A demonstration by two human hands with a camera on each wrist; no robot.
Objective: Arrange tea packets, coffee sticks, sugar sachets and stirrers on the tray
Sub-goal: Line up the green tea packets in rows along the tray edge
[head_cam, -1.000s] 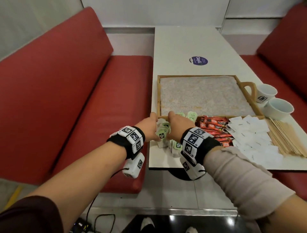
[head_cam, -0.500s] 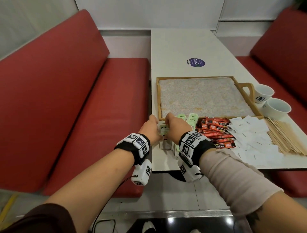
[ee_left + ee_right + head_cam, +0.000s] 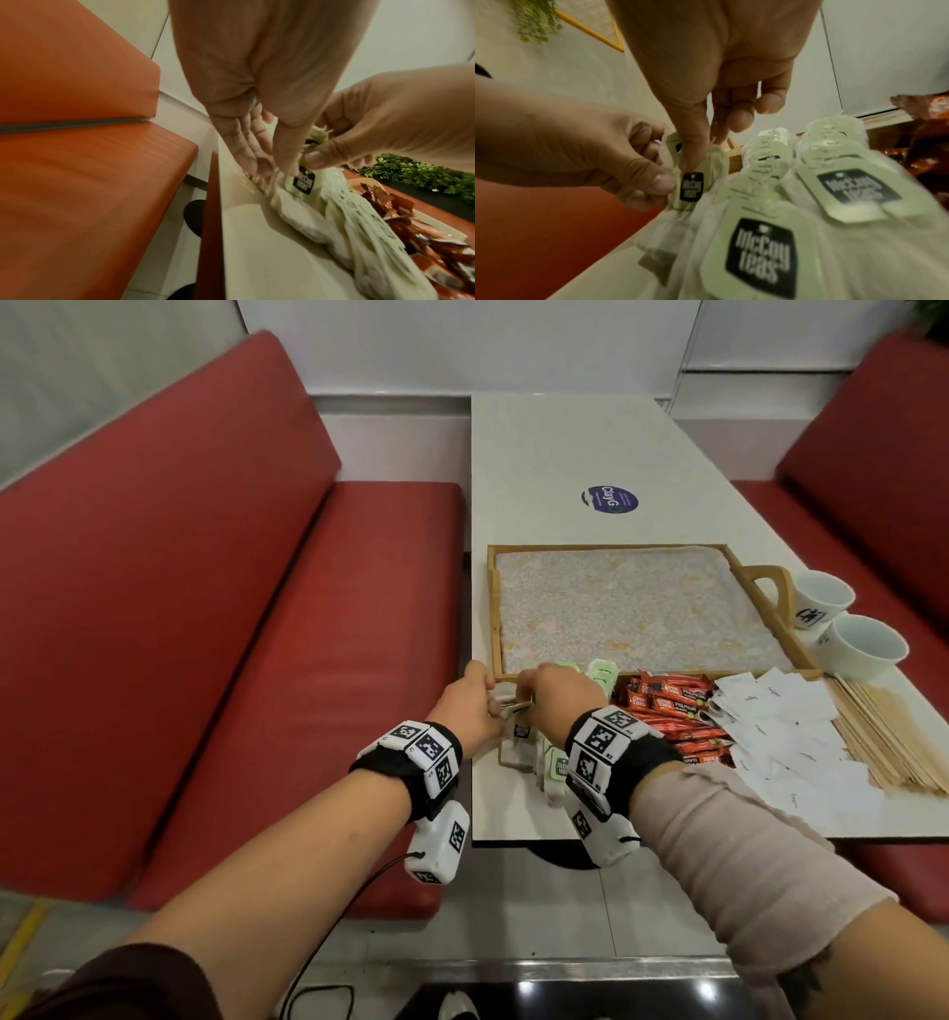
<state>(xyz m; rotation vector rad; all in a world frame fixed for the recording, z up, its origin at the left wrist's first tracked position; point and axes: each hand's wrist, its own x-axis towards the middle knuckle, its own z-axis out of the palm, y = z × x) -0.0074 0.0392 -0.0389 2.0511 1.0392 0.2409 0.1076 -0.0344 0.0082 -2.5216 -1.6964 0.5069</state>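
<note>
Pale green paper tags with a black "McCoy teas" label mark the tea packets (image 3: pixel 762 243), and one such packet (image 3: pixel 690 184) is pinched between both hands at the near left corner of the table (image 3: pixel 565 454). The left hand (image 3: pixel 464 706) curls its thumb and fingers round the packet's left side; the right hand (image 3: pixel 557 698) presses its thumb down on the tag from above, with its other fingers bent behind the packet. In the left wrist view the two thumbs meet over the same tag.

Just beside and below the hands, the rest of the tea packets lie in a loose heap on the table, against the near rim of the wooden tray (image 3: pixel 494 608). The tray's speckled floor carries nothing. To the right of the tea lie the red coffee sticks (image 3: pixel 672 706), then the white sugar sachets (image 3: pixel 785 742), then a bundle of wooden stirrers (image 3: pixel 883 742), all on the table in front of the tray. Two white cups (image 3: pixel 842 629) stand beside the tray's right handle. A round purple sticker (image 3: pixel 610 498) sits farther along the table. Red benches (image 3: pixel 179 634) flank the table on both sides. Both wrists wear black bands with black-and-white markers.
</note>
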